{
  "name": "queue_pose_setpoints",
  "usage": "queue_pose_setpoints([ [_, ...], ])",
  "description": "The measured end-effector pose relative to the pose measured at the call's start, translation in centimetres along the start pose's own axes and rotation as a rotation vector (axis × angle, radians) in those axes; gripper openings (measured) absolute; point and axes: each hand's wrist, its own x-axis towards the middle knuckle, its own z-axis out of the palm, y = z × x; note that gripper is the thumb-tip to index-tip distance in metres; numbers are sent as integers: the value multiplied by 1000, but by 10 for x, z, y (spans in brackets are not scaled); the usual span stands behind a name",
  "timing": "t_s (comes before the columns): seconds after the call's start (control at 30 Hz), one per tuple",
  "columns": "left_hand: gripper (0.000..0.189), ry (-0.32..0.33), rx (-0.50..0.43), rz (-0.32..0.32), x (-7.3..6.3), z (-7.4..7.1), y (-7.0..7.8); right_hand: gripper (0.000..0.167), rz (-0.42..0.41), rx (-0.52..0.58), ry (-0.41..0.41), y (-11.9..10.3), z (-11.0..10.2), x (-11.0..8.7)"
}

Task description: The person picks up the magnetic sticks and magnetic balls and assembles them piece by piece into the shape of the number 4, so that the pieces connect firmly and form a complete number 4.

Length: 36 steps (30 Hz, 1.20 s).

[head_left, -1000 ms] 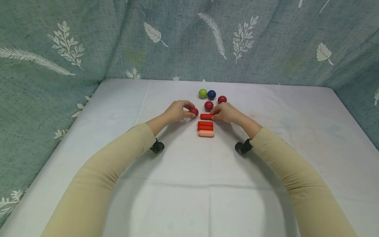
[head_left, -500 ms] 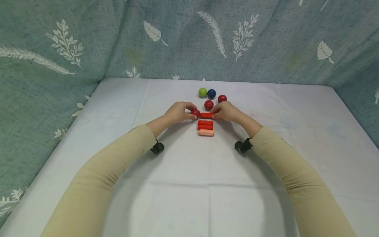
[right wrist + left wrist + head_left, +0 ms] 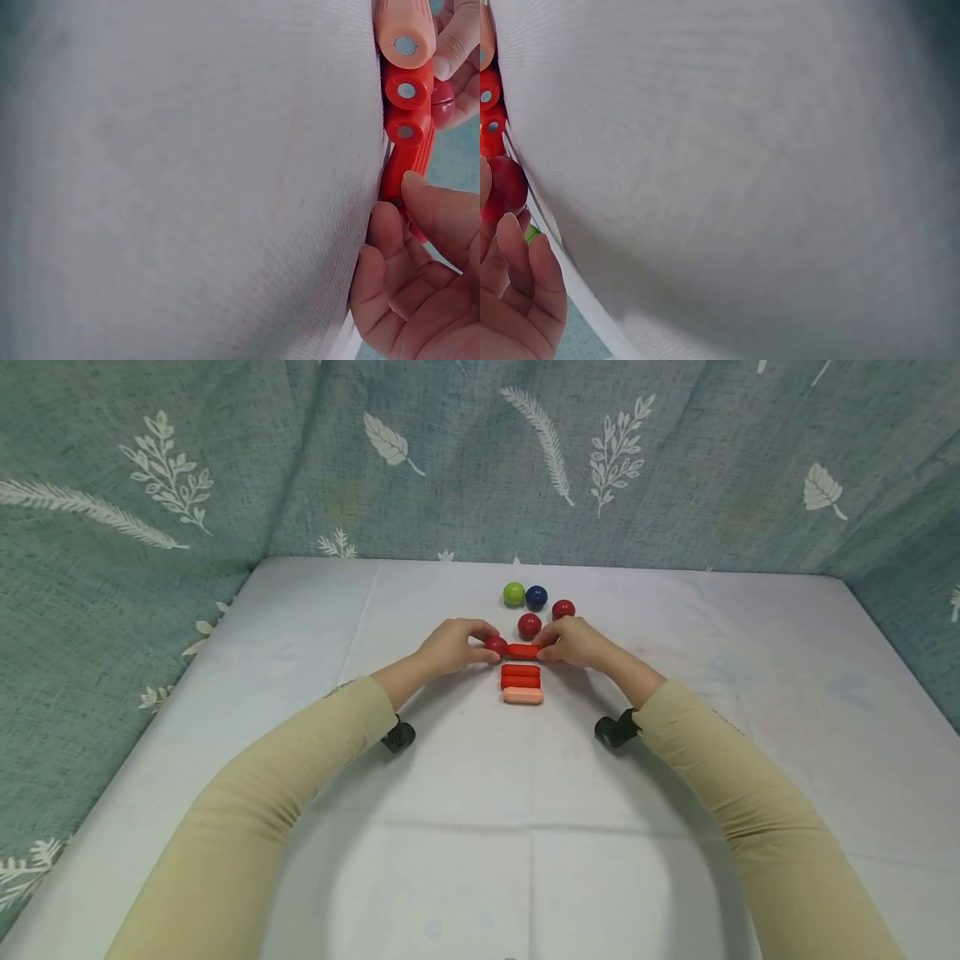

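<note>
My left hand (image 3: 453,643) pinches a dark red ball (image 3: 497,646) between thumb and fingers. In my right hand (image 3: 579,642) is the right end of a red magnetic rod (image 3: 523,652). Ball and rod meet end to end, the ball at the rod's left end. Close in front lie two more red rods (image 3: 521,677) side by side, then a peach rod (image 3: 522,696). The right wrist view shows silver discs in the ends of the peach rod (image 3: 405,34) and the loose red rods (image 3: 406,90). Fingers partly hide the held ball (image 3: 508,186) in the left wrist view.
Behind the hands sit a red ball (image 3: 528,626), another red ball (image 3: 563,609) near the right hand, a green ball (image 3: 513,594) and a blue ball (image 3: 536,597). A white cloth (image 3: 465,793) covers the table; a leaf-patterned curtain (image 3: 465,460) stands behind.
My left hand has brought its red ball rightward until it meets the left end of the held rod. The right hand has barely moved. Over the last half second almost nothing differs.
</note>
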Motion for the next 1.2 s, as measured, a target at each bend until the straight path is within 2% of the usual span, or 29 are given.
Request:
queue_pose_setpoints([
  [0.17,42,-4,-10,-13,1,1,-1,25,-2,-3,-5,0,-1,-2],
  [0.5,42,-5,-15,-46,1,-1,-3,25,59,91,1,1,-4,-1],
  [0.73,43,-14,-23,-42,2,-2,-5,24,80,105,1,0,-5,-2],
  [1.0,42,-19,-41,-37,1,-2,-8,26,62,125,-3,1,-5,-3],
  [1.2,43,-24,-47,-50,1,-3,-9,27,59,174,24,-3,-13,-6],
])
